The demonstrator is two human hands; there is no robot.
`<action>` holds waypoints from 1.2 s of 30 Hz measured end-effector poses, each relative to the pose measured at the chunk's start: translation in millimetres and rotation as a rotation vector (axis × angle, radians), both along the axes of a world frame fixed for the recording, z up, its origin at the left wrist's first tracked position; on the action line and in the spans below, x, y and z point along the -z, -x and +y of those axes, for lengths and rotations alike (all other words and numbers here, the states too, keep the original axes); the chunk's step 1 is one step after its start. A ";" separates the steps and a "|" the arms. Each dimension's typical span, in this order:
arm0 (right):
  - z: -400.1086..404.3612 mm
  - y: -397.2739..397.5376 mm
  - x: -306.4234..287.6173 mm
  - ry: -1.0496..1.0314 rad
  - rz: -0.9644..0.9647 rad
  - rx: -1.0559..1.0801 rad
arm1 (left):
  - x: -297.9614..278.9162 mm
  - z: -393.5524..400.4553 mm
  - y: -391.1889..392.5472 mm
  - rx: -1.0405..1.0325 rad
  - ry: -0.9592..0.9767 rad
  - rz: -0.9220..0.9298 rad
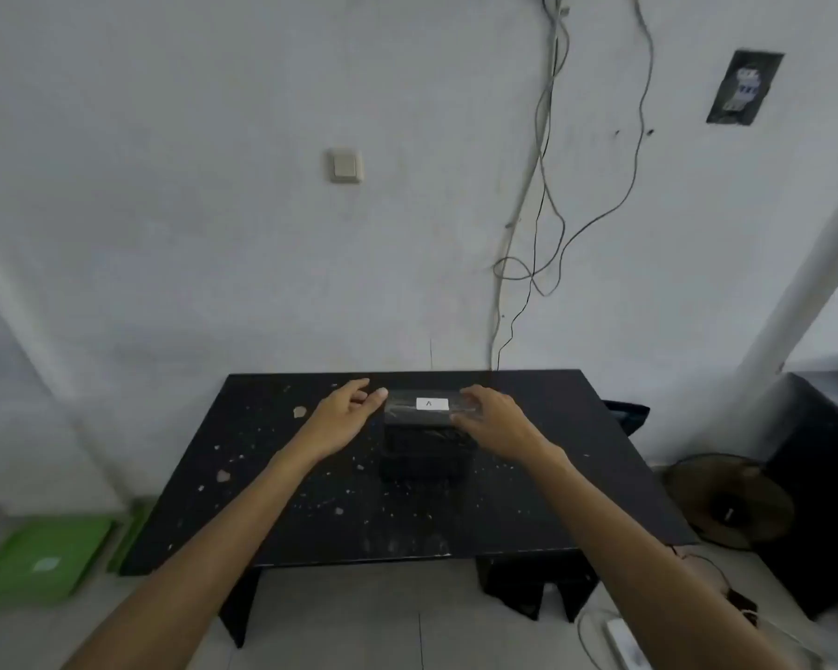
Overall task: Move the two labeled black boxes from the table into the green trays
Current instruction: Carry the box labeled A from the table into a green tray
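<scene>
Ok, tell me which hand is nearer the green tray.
Left. The left hand is at the labeled box's left end, on the green tray's side; the right hand is at the box's right end, farther away.

1. Two bare forearms enter from the lower edge; no sleeves show.
2. Left hand (343, 412): no ring, watch or glove visible.
3. Right hand (492, 418): likewise unadorned, fingers (472, 395) blurred.
</scene>
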State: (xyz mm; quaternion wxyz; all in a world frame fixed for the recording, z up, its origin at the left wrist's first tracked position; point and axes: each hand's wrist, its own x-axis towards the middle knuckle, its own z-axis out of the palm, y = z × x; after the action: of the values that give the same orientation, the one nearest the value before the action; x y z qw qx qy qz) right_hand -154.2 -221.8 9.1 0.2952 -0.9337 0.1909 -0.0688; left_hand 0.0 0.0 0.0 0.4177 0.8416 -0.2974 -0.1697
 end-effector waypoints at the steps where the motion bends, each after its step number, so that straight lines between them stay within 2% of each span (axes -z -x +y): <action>1: -4.8 -7.8 8.3 -0.019 0.014 0.025 | 6.6 -6.7 -6.4 -0.019 -0.019 0.017; 6: -29.6 -51.6 53.7 -0.029 0.139 0.104 | 51.2 -45.0 -52.0 -0.089 -0.122 0.151; 11: -59.3 -97.7 86.4 -0.061 0.125 0.286 | 95.4 -89.8 -107.7 -0.151 -0.121 0.340; 17: -96.5 -147.3 121.7 -0.306 0.267 0.480 | 134.8 -124.3 -146.4 -0.274 -0.112 0.510; 22: -108.7 -160.1 148.6 -0.427 0.268 0.563 | 152.4 -139.8 -155.0 -0.231 -0.146 0.595; 26: -110.7 -160.8 156.0 -0.414 0.208 0.587 | 160.1 -150.7 -150.0 -0.203 -0.152 0.601; 30: -107.8 -156.2 148.9 -0.395 0.120 0.579 | 156.0 -153.9 -139.9 -0.302 -0.123 0.524; 33: -103.0 -154.7 132.8 -0.387 -0.021 0.587 | 136.7 -154.8 -131.4 -0.413 -0.041 0.418; 36: -97.4 -156.8 107.1 -0.370 -0.197 0.577 | 103.7 -159.8 -123.7 -0.525 0.120 0.268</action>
State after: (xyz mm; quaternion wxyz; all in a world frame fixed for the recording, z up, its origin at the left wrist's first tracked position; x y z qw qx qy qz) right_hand 2.6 -319.2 -97.9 0.4448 -0.7609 0.4265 -0.2031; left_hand 123.7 -159.8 -103.7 0.5320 0.8335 -0.0215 -0.1477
